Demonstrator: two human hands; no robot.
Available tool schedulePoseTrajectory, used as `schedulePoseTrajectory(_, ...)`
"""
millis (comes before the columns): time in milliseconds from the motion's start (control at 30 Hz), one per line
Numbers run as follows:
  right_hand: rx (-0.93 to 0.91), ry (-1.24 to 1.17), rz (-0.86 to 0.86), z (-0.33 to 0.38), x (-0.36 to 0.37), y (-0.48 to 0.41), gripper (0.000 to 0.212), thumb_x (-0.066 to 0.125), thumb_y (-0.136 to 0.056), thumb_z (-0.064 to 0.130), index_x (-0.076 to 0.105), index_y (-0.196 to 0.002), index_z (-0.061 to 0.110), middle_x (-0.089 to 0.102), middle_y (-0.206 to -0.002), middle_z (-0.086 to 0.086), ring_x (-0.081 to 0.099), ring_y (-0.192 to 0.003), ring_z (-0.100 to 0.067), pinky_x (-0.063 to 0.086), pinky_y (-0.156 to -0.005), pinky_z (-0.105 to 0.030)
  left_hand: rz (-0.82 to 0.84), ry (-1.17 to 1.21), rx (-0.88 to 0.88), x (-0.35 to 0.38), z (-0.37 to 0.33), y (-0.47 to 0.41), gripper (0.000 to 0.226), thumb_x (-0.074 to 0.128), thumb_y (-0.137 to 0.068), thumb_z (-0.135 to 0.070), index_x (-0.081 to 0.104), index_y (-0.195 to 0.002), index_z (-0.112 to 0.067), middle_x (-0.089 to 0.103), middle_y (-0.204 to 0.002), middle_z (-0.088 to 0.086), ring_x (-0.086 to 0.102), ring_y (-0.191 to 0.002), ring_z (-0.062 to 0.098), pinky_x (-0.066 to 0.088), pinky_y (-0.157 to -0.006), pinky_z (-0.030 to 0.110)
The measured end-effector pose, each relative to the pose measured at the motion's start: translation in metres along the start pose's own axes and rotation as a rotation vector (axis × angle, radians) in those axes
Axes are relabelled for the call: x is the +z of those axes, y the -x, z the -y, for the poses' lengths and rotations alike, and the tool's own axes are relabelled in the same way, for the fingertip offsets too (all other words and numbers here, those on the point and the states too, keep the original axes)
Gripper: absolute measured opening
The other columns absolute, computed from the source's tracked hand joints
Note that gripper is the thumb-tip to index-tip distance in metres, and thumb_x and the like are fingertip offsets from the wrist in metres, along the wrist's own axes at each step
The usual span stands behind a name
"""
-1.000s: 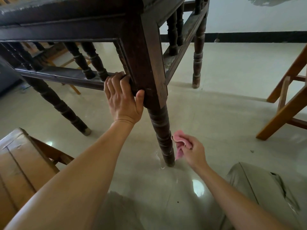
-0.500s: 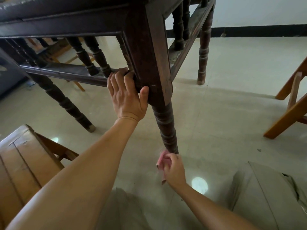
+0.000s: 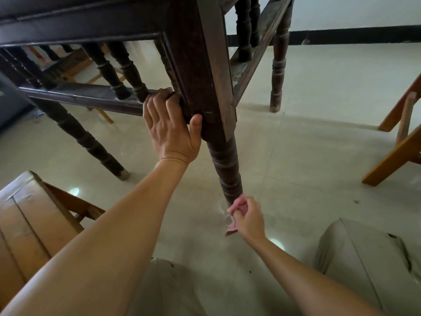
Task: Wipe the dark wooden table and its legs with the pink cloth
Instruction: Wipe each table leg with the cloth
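I look under the dark wooden table (image 3: 79,30) from a low crouch. Its near corner leg (image 3: 224,165) is square above and turned below, and stands on the pale tile floor. My left hand (image 3: 170,131) grips that leg where the lower side rail (image 3: 91,98) joins it. My right hand (image 3: 247,216) holds the bunched pink cloth (image 3: 238,205) against the foot of the leg, right at the floor. The hand and cloth hide the leg's tip.
Two more turned legs stand at the left (image 3: 91,144) and at the back right (image 3: 278,71). A light wooden stool (image 3: 29,220) sits at my lower left, an orange wooden frame (image 3: 396,153) at the right edge. My knees in beige trousers (image 3: 364,265) fill the bottom.
My right hand has dropped with the cloth from the leg's right side down to its foot and shifted around its base. The left hand keeps its grip; the view has moved closer.
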State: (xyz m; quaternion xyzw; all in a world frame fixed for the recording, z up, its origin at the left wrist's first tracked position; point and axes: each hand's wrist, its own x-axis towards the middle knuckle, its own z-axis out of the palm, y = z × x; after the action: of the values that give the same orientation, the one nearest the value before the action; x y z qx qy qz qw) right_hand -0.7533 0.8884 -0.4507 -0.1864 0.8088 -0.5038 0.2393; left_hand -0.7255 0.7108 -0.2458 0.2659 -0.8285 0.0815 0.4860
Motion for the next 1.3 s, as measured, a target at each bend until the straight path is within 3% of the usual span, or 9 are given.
schedulePoseTrajectory(133, 0.107, -0.08, -0.245, 0.019, -0.016, -0.016, 0.026, 0.064, -0.087, 0.012, 0.049, -0.082, 0.032, 0.048, -0.101, 0.003, 0.052, -0.07, 0.001, 0.032, -0.055, -0.007, -0.003, -0.008, 0.001, 0.0, -0.001, 0.0, 0.055, 0.012, -0.097, -0.056, 0.042, -0.107, -0.011, 0.054, -0.108, 0.02, 0.046, -0.107, 0.032, 0.031, -0.106, 0.052)
schedulePoseTrajectory(233, 0.148, -0.227, -0.304, 0.045, 0.019, -0.001, 0.016, 0.062, -0.089, 0.01, 0.052, -0.091, 0.023, 0.048, -0.102, 0.003, 0.059, -0.056, -0.005, 0.045, -0.064, -0.011, 0.015, -0.023, 0.004, 0.0, -0.002, 0.0, 0.06, 0.013, -0.097, -0.056, 0.047, -0.106, -0.007, 0.054, -0.108, 0.019, 0.047, -0.107, 0.033, 0.033, -0.104, 0.055)
schedulePoseTrajectory(300, 0.044, -0.216, -0.082, 0.037, 0.045, 0.017, 0.019, 0.065, -0.087, 0.007, 0.057, -0.088, 0.024, 0.058, -0.096, 0.005, 0.064, -0.058, -0.005, 0.057, -0.067, -0.027, 0.023, -0.033, 0.006, -0.001, -0.003, 0.001, 0.065, 0.012, -0.097, -0.056, 0.05, -0.105, -0.004, 0.054, -0.108, 0.02, 0.048, -0.106, 0.034, 0.033, -0.102, 0.055)
schedulePoseTrajectory(400, -0.022, 0.049, 0.238, 0.011, 0.049, 0.032, 0.016, 0.063, -0.083, 0.007, 0.061, -0.085, 0.022, 0.056, -0.088, 0.008, 0.057, -0.071, -0.002, 0.052, -0.068, -0.021, 0.017, -0.028, 0.007, -0.001, -0.003, 0.0, 0.061, 0.013, -0.097, -0.056, 0.047, -0.105, -0.006, 0.054, -0.108, 0.02, 0.047, -0.106, 0.033, 0.034, -0.102, 0.055)
schedulePoseTrajectory(667, 0.111, -0.179, -0.391, 0.018, 0.022, -0.014, 0.028, 0.06, -0.084, 0.01, 0.044, -0.094, 0.03, 0.044, -0.105, 0.004, 0.061, -0.08, -0.022, 0.054, -0.069, -0.04, -0.036, -0.015, -0.002, 0.003, -0.003, 0.001, 0.054, 0.012, -0.097, -0.055, 0.042, -0.106, -0.011, 0.055, -0.107, 0.021, 0.043, -0.107, 0.031, 0.035, -0.101, 0.056)
schedulePoseTrajectory(867, -0.107, 0.246, 0.12, -0.024, 0.072, 0.036, 0.01, 0.061, -0.088, 0.016, 0.058, -0.094, 0.023, 0.045, -0.103, 0.004, 0.062, -0.084, -0.02, 0.047, -0.07, -0.025, -0.024, -0.026, 0.001, 0.004, -0.002, 0.001, 0.063, 0.011, -0.097, -0.056, 0.048, -0.104, -0.006, 0.055, -0.107, 0.021, 0.047, -0.105, 0.034, 0.033, -0.103, 0.055)
schedulePoseTrajectory(1133, 0.321, -0.144, -0.421, -0.002, 0.032, -0.03, 0.025, 0.057, -0.091, 0.007, 0.052, -0.112, 0.018, 0.045, -0.118, -0.006, 0.058, -0.087, -0.023, 0.048, -0.077, -0.034, -0.05, 0.007, -0.015, 0.006, -0.001, 0.001, 0.06, 0.011, -0.097, -0.057, 0.046, -0.105, -0.009, 0.055, -0.106, 0.021, 0.045, -0.106, 0.031, 0.032, -0.103, 0.054)
schedulePoseTrajectory(1200, 0.383, -0.184, -0.33, 0.003, 0.055, -0.019, 0.025, 0.056, -0.092, 0.006, 0.05, -0.109, 0.022, 0.045, -0.116, -0.005, 0.063, -0.084, -0.025, 0.055, -0.078, -0.037, -0.054, 0.014, -0.018, 0.006, -0.002, 0.001, 0.056, 0.01, -0.097, -0.057, 0.042, -0.105, -0.012, 0.056, -0.106, 0.021, 0.044, -0.107, 0.031, 0.032, -0.104, 0.054)
schedulePoseTrajectory(1300, 0.191, 0.064, 0.24, -0.022, 0.088, 0.02, 0.013, 0.058, -0.091, 0.013, 0.057, -0.093, 0.025, 0.061, -0.1, 0.0, 0.067, -0.079, -0.019, 0.059, -0.075, -0.039, -0.045, 0.018, -0.02, 0.005, -0.001, 0.001, 0.057, 0.01, -0.097, -0.058, 0.042, -0.106, -0.012, 0.056, -0.106, 0.021, 0.047, -0.106, 0.033, 0.032, -0.103, 0.054)
